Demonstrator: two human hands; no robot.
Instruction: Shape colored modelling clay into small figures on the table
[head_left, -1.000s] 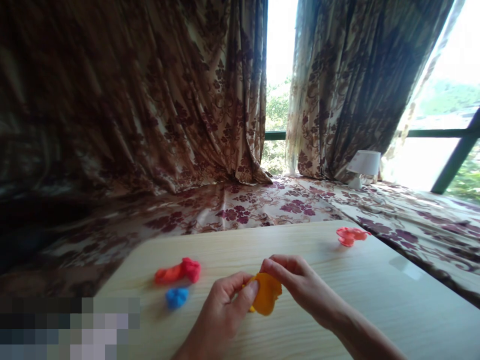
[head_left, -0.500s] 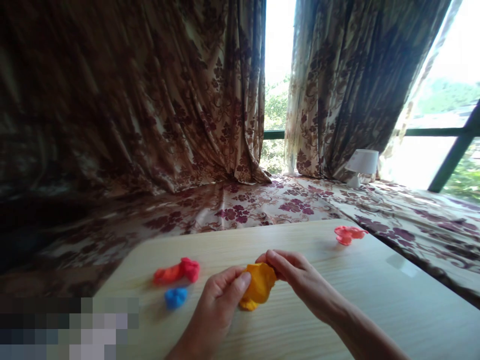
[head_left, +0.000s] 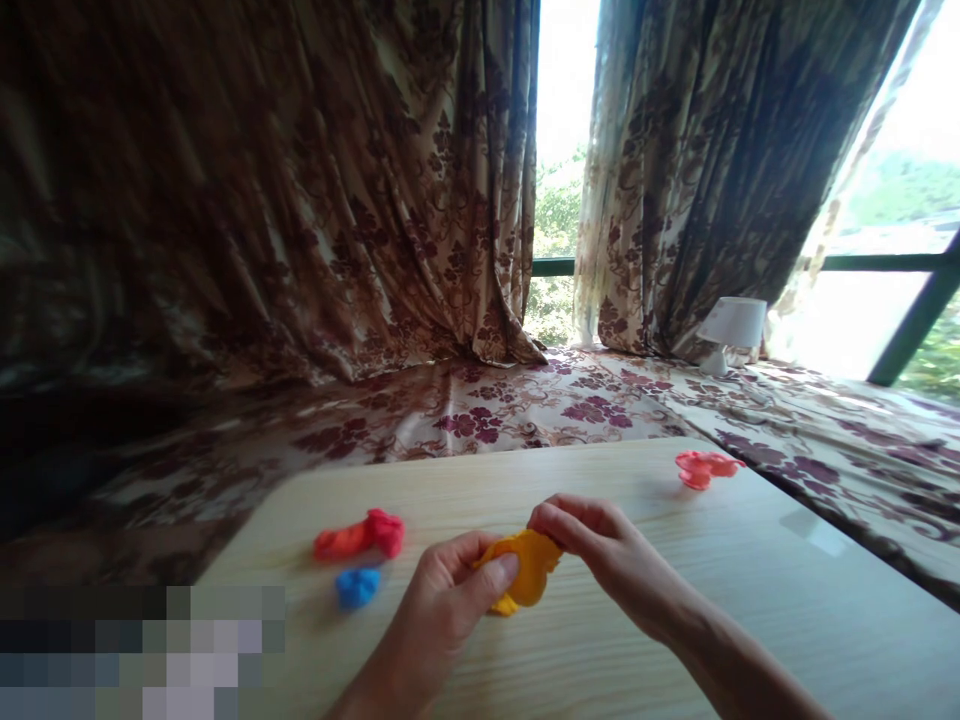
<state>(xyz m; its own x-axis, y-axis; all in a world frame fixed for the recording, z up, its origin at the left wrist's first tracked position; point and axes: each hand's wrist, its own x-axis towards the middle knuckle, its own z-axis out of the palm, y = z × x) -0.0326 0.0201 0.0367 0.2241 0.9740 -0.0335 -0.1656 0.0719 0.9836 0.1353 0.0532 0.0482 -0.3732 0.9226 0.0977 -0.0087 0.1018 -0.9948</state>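
Observation:
Between my two hands is a flattened piece of yellow modelling clay (head_left: pixel 534 572) with an uneven edge, held up over the light wooden table (head_left: pixel 600 660). My left hand (head_left: pixel 454 590) pinches its left side, the thumb lying across the face. The fingertips of my right hand (head_left: pixel 589 530) are closed on its upper right edge. A bit of yellow clay shows below the left thumb; whether it joins the flat piece or lies on the table I cannot tell. To the left of my hands lie a blue clay lump (head_left: pixel 358 588) and a red-orange clay piece (head_left: pixel 360 535).
A coral-coloured clay shape (head_left: pixel 706 468) stands near the table's far right corner. Beyond the table, flowered cloth (head_left: pixel 465 425) covers a wide surface, with a small white lamp (head_left: pixel 735 325) at the right. Patterned curtains (head_left: pixel 420 200) hang behind, beside windows.
My left thumb has slid further right over the yellow clay, and the piece has tilted and changed outline. Everything in view has shifted slightly to the right as the camera turned.

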